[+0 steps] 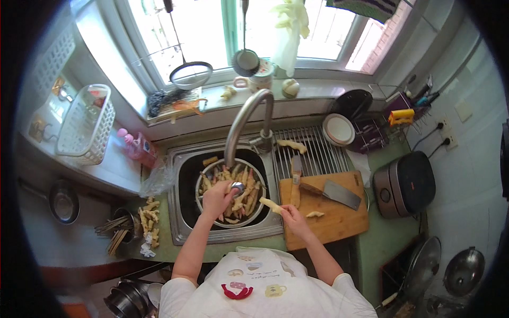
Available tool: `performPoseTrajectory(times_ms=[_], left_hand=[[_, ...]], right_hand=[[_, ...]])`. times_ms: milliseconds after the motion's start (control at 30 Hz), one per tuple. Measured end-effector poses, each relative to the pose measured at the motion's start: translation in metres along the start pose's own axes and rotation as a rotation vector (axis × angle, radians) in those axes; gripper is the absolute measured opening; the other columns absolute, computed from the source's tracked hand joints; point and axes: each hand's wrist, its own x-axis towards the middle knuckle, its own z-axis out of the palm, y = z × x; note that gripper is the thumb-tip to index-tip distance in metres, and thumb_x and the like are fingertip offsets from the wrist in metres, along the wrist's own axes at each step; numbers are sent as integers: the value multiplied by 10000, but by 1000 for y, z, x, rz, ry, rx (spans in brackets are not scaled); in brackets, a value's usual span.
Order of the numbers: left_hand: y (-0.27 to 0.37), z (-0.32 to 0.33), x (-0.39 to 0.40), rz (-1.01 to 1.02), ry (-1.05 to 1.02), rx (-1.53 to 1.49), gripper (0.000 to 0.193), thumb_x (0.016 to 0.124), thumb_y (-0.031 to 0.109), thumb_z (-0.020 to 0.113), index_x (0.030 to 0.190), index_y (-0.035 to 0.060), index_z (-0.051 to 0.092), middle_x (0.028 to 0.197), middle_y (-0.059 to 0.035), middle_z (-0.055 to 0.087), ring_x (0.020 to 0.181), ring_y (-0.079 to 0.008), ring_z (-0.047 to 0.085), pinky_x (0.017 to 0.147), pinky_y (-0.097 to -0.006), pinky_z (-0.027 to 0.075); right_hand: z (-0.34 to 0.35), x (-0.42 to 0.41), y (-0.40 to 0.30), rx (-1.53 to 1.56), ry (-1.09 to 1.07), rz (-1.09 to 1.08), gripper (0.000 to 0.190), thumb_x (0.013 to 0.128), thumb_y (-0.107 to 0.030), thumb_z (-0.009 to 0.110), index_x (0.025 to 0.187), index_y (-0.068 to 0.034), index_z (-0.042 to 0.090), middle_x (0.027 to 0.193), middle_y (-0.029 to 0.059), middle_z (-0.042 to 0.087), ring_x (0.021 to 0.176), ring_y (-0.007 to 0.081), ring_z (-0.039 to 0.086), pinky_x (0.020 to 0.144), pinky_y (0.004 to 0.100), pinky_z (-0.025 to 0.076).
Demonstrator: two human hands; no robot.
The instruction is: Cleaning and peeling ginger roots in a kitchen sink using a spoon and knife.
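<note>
Before me, a metal bowl [197,187] stands in the sink [175,222], filled with ginger roots [250,187], some with pink shoots. My left hand [216,200] is above the bowl's left side, closed around a shiny metal utensil [237,189], perhaps a spoon; its handle is mostly hidden. To the right, my right hand [294,220] pinches one end of a pale ginger piece [271,205] between thumb and fingers. That piece spans the gap between the bowl's rim and the wooden cutting board [334,232]. Directly over the bowl arches the faucet [238,123].
On the board lie a cleaver [342,194], a wooden-handled brush-like tool [295,179] and a small ginger piece [315,214]. Another ginger root [292,146] rests on the drain rack [318,159]. Ginger [149,216] and a chopstick holder [133,226] occupy the left counter; a rice cooker [403,185] stands right.
</note>
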Motion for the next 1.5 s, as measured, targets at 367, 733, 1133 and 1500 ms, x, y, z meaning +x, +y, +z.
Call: performPoseTrajectory(times_ms=[367,733,1133,1500], left_hand=[[-28,57,-40,-457,-386,-536,235,837,203,555,970,11,581,690,-83,615,633,-184,606,563,-335,450],[67,142,-52,-341,-848,-806,296,831,124,567,1099,3,530,773,-53,597,612,-104,582,554,-270,464],[-31,117,-70,-121,-224,-75,291,817,147,523,1089,43,525,849,-140,616,709,-274,627,600,-388,493],[-77,115,-99,77,-712,418,164,824,164,476,960,121,556,788,-96,623,714,-266,632,629,-410,490]], right_hand=[[-107,-63,51,-991,228,-208,308,778,-213,618,1053,-80,587,970,105,552,958,288,482,855,373,373],[-117,-22,60,-973,342,-263,308,715,-181,661,1004,-93,601,1001,89,543,1009,294,463,866,398,362],[-98,-32,49,60,343,-26,231,834,-57,551,1063,-24,551,891,19,569,801,83,527,709,217,435],[-1,-16,28,236,34,-14,232,814,-63,599,1034,-13,545,882,2,553,789,74,509,705,199,422]])
